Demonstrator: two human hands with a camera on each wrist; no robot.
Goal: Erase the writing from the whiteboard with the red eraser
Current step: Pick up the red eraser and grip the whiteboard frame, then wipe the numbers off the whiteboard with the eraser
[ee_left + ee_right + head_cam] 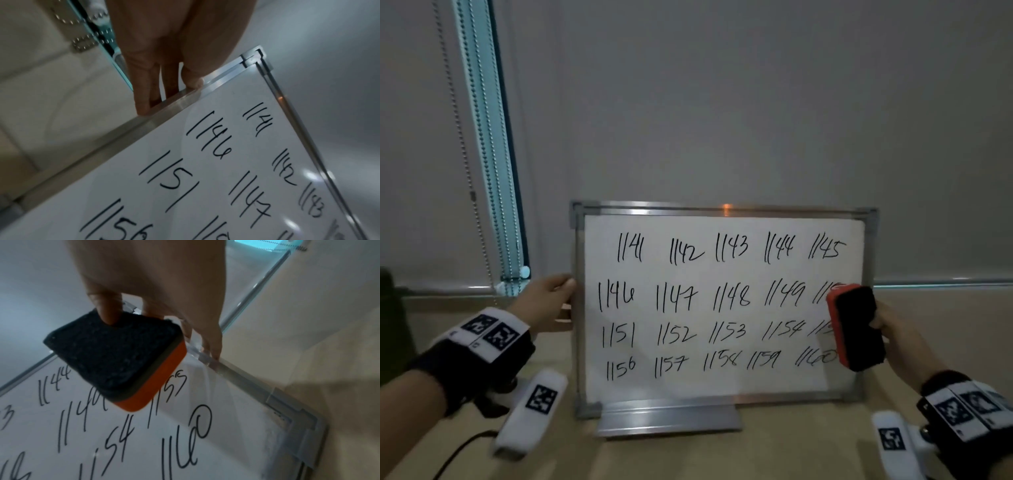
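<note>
Presently the whiteboard (pixel 722 308) stands upright near the back edge of the counter (pixel 791 455), propped against the blind, its tray foot on the surface. Four rows of black numbers cover it; none looks wiped yet.

Left hand (pixel 548 303): fingers lie along the board's left frame, thumb on the front lip, steadying it. The wrist view shows the fingertips (pixel 144 107) behind the frame, pinching it lightly.

Right hand (pixel 900 337): grips the eraser (pixel 854 329) by its sides, in front of the board's right edge, over the ends of the second and third rows. Its black felt faces the person and its red back faces the board. Whether it touches the board cannot be told.

Handling, as judged: the eraser is light, with a stiff plastic back and soft felt; it wants holding by the red body, with the felt turned to the board. The board is light, rigid and slick-faced, and only leans, so pressure may tip or slide it. The left frame is the sound place to brace it.
</note>
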